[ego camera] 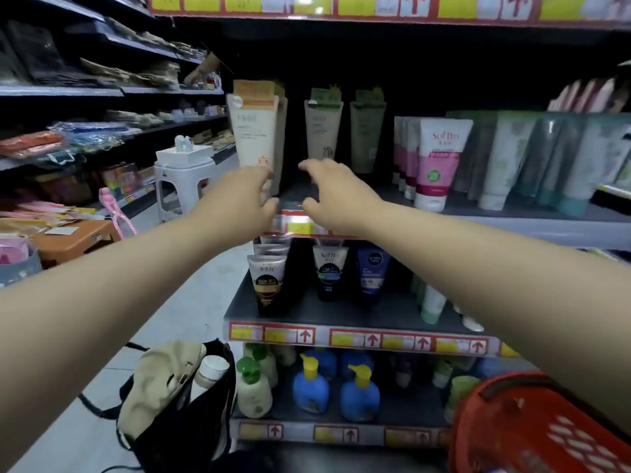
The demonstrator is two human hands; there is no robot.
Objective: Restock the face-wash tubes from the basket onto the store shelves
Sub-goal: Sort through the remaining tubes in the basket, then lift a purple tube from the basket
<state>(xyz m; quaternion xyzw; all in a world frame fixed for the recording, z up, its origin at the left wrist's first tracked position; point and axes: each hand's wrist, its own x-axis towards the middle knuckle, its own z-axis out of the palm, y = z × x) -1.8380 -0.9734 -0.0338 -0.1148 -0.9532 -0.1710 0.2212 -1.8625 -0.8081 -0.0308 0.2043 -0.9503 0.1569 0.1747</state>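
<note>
A cream face-wash tube with an orange top [252, 131] stands at the left end of the middle shelf [512, 218]. My left hand [244, 196] reaches to its base, fingers loosely curved, and hides the tube's bottom. Right of it stand two green-topped tubes [322, 129]. My right hand [338, 196] hovers just below the nearer one, fingers spread and curved, holding nothing. Between my two hands lies a dark gap of bare shelf. The red basket [532, 431] sits at the bottom right under my right forearm; its contents are not visible.
Pink Softto tubes [440, 158] and pale green tubes fill the shelf to the right. Dark tubes [268, 285] stand one shelf down, with pump bottles [310, 387] below them. A black bag [177, 397] hangs at the lower left. A white stool [182, 186] stands in the aisle.
</note>
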